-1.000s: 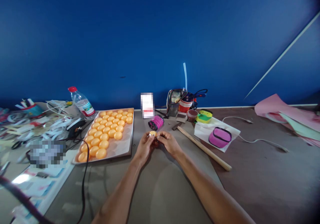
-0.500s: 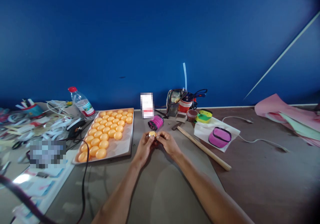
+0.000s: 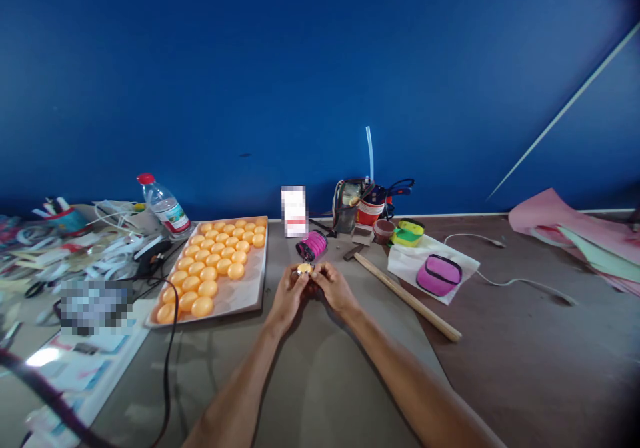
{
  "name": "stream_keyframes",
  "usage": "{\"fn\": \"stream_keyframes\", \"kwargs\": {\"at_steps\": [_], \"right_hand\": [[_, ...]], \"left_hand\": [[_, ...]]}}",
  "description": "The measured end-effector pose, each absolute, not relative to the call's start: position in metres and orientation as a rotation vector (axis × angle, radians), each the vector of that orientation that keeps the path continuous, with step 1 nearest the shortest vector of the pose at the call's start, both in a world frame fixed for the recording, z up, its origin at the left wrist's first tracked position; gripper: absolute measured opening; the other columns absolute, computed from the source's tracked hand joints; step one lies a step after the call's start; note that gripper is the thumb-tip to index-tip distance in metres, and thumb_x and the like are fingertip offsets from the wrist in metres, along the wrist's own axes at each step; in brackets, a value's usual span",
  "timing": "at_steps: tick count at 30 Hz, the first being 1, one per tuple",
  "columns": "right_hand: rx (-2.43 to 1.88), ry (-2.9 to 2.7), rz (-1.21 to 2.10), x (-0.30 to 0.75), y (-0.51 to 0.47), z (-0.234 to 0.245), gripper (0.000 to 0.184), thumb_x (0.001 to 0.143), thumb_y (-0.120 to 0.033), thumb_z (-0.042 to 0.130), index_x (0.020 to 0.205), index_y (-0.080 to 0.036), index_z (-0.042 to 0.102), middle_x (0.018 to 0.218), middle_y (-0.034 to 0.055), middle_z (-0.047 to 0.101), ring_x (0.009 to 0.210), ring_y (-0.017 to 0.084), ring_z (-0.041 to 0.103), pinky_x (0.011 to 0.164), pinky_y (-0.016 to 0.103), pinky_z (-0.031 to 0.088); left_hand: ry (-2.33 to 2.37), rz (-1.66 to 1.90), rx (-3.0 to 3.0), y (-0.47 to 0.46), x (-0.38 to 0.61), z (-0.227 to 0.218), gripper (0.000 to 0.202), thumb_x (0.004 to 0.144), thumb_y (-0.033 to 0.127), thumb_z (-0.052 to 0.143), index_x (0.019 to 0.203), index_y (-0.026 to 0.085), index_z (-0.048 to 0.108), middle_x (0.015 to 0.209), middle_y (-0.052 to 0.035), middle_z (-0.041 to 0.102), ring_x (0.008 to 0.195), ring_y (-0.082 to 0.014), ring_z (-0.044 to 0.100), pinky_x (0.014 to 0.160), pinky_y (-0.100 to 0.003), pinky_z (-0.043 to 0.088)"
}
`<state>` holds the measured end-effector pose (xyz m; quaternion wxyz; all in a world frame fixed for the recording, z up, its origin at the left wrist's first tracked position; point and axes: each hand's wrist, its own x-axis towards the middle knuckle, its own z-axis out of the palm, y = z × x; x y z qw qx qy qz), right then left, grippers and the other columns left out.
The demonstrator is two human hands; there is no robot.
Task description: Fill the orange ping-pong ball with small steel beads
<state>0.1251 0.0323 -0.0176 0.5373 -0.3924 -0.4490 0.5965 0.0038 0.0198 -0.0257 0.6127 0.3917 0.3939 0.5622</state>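
Between my two hands, above the near part of the grey mat, is a small yellowish piece with shiny edges (image 3: 305,269). Its exact kind is too small to make out. My left hand (image 3: 287,296) pinches it from the left with the thumb on top. From the right, my right hand (image 3: 336,290) has its fingertips closed at the piece's edge. The lower fingers of both hands are partly hidden. Just beyond them lies a magenta spool (image 3: 312,244) with black ends. To the left, a shallow tray (image 3: 256,276) holds several glossy orange balls (image 3: 212,260).
A hammer (image 3: 405,295) lies right of my hands. Beyond it, a magenta pouch-like item (image 3: 439,275) rests on white paper (image 3: 403,261). A red-capped bottle (image 3: 167,209) stands behind the tray. A black cable (image 3: 167,368) hangs at left. Pink sheets (image 3: 555,218) lie far right.
Both hands stay in nearly the same place, with the small piece still between them. Only a very slight shift of the fingers shows.
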Motion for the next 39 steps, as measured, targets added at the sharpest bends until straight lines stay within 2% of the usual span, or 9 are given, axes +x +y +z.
{"fn": "stream_keyframes", "kwargs": {"at_steps": [9,26,33,39], "right_hand": [[-0.821,-1.028,1.53,0.128,0.037,-0.018,0.031,0.062,-0.04,0.071,0.069,-0.021,0.047,0.059,-0.0065,0.047,0.053,0.009,0.043,0.054,0.024,0.037],[-1.0,-1.023,1.405,0.121,0.033,-0.018,0.027,0.064,-0.038,0.068,0.07,-0.022,0.048,0.057,-0.006,0.049,0.054,0.011,0.044,0.054,0.024,0.037],[-0.73,-0.827,1.666,0.127,0.033,-0.005,0.031,0.059,-0.04,0.073,0.068,-0.022,0.049,0.055,-0.0061,0.044,0.049,0.01,0.039,0.051,0.026,0.037],[-0.694,-0.817,1.645,0.135,0.033,0.0,0.028,0.061,-0.041,0.071,0.07,-0.021,0.054,0.057,-0.0042,0.047,0.049,0.01,0.04,0.052,0.025,0.036]], "left_hand": [[0.904,1.308,0.936,0.018,0.004,-0.023,0.037,0.073,0.038,0.068,0.099,0.016,0.054,0.086,-0.0031,0.064,0.072,-0.0132,0.06,0.069,-0.027,0.048],[0.98,1.318,0.995,0.018,0.003,-0.024,0.038,0.073,0.039,0.068,0.1,0.017,0.054,0.087,-0.0043,0.064,0.073,-0.0156,0.061,0.064,-0.026,0.049],[0.796,1.29,0.834,0.016,0.007,-0.009,0.032,0.073,0.039,0.068,0.096,0.018,0.057,0.082,-0.0015,0.062,0.07,-0.0121,0.059,0.064,-0.024,0.046],[0.737,1.244,0.77,0.018,0.005,-0.005,0.031,0.075,0.04,0.067,0.093,0.016,0.058,0.079,-0.0021,0.062,0.067,-0.0112,0.058,0.063,-0.023,0.045]]}}
